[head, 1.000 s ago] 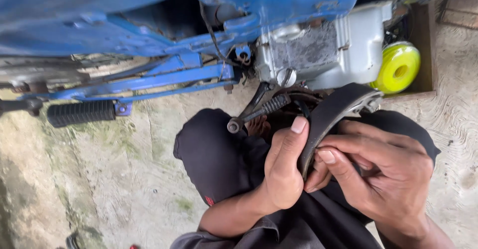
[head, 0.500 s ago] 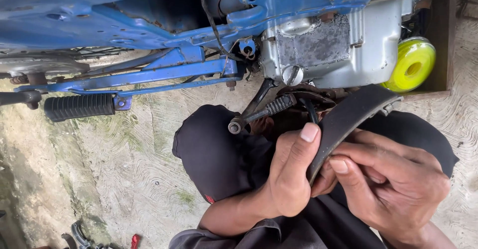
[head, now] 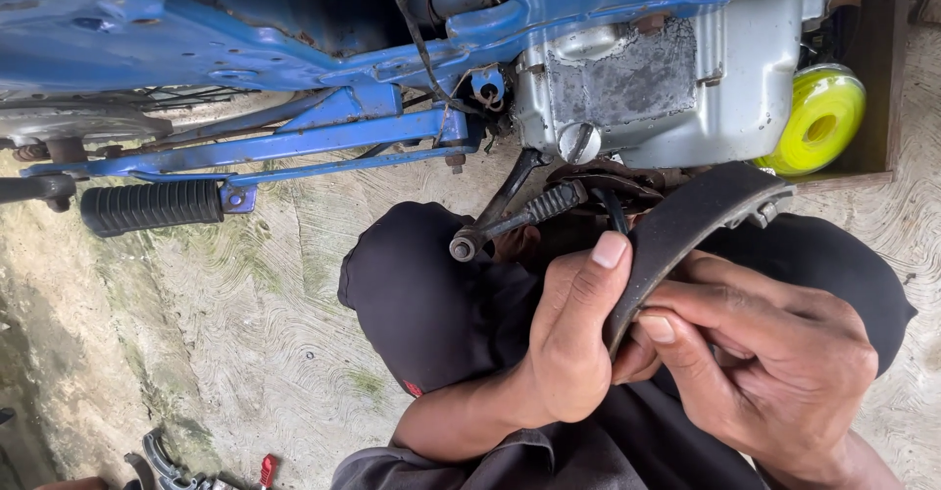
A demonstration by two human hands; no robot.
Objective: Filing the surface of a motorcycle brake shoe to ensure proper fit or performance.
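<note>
Rough grey concrete floor [head: 245, 353] lies under the blue motorcycle frame [head: 294, 69], where the left hand [head: 569, 343] and right hand [head: 774, 363] both pinch a curved dark brake shoe [head: 686, 225] above the lap, which might slip if oily.

This is a simple motorcycle repair place: a blue painted motorcycle frame [head: 294, 69] with grey metal engine case [head: 686, 88] stands on rough concrete floor [head: 225, 333], tools lying there.
</note>
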